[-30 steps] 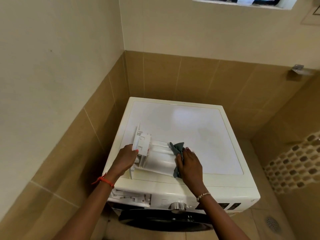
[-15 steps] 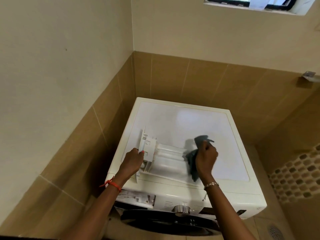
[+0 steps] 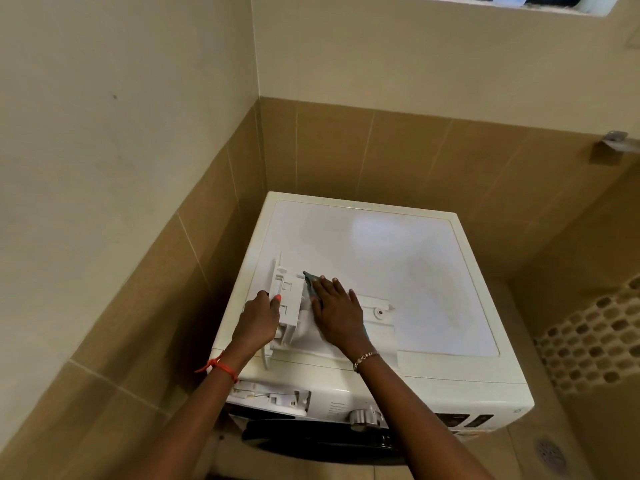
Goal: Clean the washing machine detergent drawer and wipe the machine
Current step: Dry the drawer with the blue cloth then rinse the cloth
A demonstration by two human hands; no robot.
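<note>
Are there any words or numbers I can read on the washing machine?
No text here can be read.
Small print beside the dial on the washing machine: too blurred to read.
Dark display panels: nothing legible.
Detergent drawer: no readable marks.

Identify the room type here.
Probably a bathroom or wet laundry corner: a front-loading washing machine sits against tan wall tiles, a floor drain shows at lower right, and a mosaic-tiled wall stands to the right.
</note>
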